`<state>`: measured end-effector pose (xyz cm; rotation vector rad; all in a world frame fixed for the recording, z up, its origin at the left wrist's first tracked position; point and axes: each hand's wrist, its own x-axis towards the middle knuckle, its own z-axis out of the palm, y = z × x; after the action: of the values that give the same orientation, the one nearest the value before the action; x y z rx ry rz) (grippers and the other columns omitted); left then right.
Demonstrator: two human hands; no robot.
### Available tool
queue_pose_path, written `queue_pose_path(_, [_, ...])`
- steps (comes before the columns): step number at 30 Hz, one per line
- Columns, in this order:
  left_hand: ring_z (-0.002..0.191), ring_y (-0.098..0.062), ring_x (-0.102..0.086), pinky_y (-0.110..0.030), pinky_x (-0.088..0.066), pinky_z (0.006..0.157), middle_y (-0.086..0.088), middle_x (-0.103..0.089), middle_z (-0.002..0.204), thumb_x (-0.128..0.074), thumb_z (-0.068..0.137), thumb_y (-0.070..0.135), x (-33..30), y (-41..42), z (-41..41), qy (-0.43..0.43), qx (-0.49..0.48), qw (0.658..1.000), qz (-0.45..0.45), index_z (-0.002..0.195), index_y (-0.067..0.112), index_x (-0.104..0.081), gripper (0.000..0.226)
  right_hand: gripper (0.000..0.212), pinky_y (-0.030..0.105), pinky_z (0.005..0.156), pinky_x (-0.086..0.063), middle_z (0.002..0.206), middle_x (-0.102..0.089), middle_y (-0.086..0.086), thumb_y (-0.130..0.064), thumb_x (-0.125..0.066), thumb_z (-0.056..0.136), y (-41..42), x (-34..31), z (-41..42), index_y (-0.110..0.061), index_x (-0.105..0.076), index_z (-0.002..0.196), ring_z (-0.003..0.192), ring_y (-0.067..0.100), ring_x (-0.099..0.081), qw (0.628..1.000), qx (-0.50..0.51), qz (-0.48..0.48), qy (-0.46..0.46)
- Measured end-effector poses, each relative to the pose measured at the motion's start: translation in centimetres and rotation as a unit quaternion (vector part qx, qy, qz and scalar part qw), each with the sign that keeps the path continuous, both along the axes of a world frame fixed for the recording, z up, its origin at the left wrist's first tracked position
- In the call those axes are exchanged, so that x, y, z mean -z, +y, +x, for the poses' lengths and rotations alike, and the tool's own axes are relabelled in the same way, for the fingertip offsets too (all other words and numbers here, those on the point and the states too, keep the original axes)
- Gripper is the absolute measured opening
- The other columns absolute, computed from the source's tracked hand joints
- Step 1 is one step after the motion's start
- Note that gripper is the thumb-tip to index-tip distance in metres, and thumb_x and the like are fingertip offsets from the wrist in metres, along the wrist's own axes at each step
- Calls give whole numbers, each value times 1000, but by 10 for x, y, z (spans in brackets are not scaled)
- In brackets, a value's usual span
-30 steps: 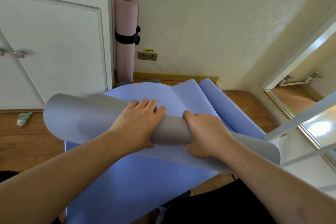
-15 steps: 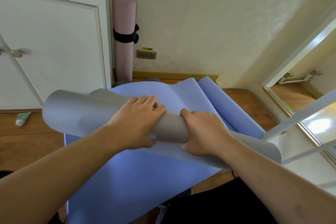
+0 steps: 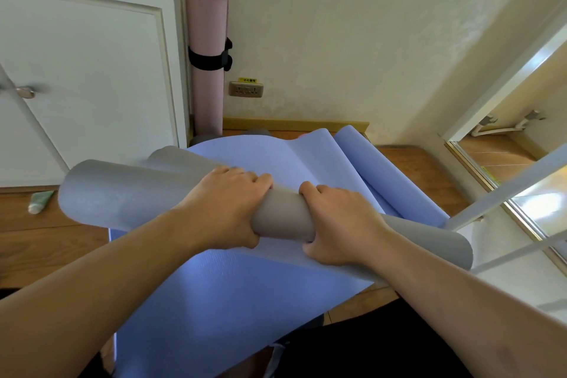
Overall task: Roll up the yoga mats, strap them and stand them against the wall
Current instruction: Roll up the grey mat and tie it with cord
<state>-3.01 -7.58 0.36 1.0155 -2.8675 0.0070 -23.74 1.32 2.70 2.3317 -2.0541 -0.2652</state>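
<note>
While left hand and right hand both curl round the roll's middle on the blue mat (near, floor), its flared, unheld ends risk coning, so the roll may loosen.

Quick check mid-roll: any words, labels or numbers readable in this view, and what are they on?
Yellow sticker on the wall just above the outlet: dark characters, too small and blurred to read.
Green tube on the floor at left: any print is too small to make out.
Pink mat, its black strap and the blue mat: no text visible.
</note>
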Motion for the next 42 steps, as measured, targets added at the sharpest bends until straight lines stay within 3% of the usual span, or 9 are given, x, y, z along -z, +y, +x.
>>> queue_pose_path(4, [107,-25,-57,-43,-51,95,-2,-56,124,-83,65,62,9,4,-6,-40,15,995,-87,134,22,-48,87,50,43,66,-54,85,-53,-5,-47,-74,72,-1,-4,-3,-26,-39,101,75,22,-57,998,43,28,-34])
queue_pose_path(11, [93,-20,-62,-33,-46,76,5,-66,112,-77,78,49,0,3,-6,-6,-22,1000,-18,131,25,-38,71,85,44,78,-54,109,-50,-5,-69,-85,66,2,1,-7,-28,-38,124,92,22,-55,999,23,36,-14])
queue_pose_path(15, [84,-16,-59,-33,-45,70,9,-65,102,-77,73,55,-3,0,-2,-2,-12,999,32,116,32,-37,63,65,45,68,-54,95,-50,-3,-58,-78,75,4,4,-5,-27,-36,112,80,23,-56,999,16,33,-16])
queue_pose_path(19, [104,-18,-55,-37,-50,93,6,-58,120,-76,68,66,7,0,-2,-15,19,999,-26,125,30,-45,75,53,46,66,-56,87,-53,-4,-50,-75,71,-3,0,-6,-25,-40,103,72,21,-56,998,32,39,-28])
queue_pose_path(23, [107,-21,-59,-38,-51,93,2,-60,124,-81,69,64,9,1,-7,-28,11,998,-61,132,26,-47,81,56,46,71,-56,90,-54,-5,-55,-77,71,0,0,-6,-27,-41,105,78,20,-56,995,52,64,-52])
queue_pose_path(28, [87,-17,-62,-35,-49,70,10,-65,103,-78,68,61,-2,0,-4,-6,-37,999,34,113,32,-40,65,86,41,70,-49,104,-50,-4,-67,-87,65,4,3,-6,-26,-38,123,88,24,-56,1000,1,29,10])
queue_pose_path(34, [99,-14,-59,-36,-53,86,12,-62,116,-73,64,71,2,3,-2,-29,-6,998,49,122,34,-51,73,53,41,58,-50,86,-54,-3,-47,-76,72,-1,2,-10,-25,-41,104,72,21,-57,998,24,50,-17])
queue_pose_path(38, [105,-19,-54,-38,-51,90,5,-53,120,-79,66,67,10,3,-6,-53,10,998,-14,128,29,-46,80,53,43,65,-54,89,-57,-5,-50,-77,72,-2,-1,-11,-27,-44,106,77,19,-57,996,41,69,-30])
queue_pose_path(42, [92,-16,-60,-39,-55,77,10,-61,108,-79,66,57,3,0,-4,-18,-28,999,43,114,33,-43,64,72,43,72,-52,101,-53,-4,-62,-82,71,2,1,-9,-27,-40,118,88,23,-58,999,9,49,-13])
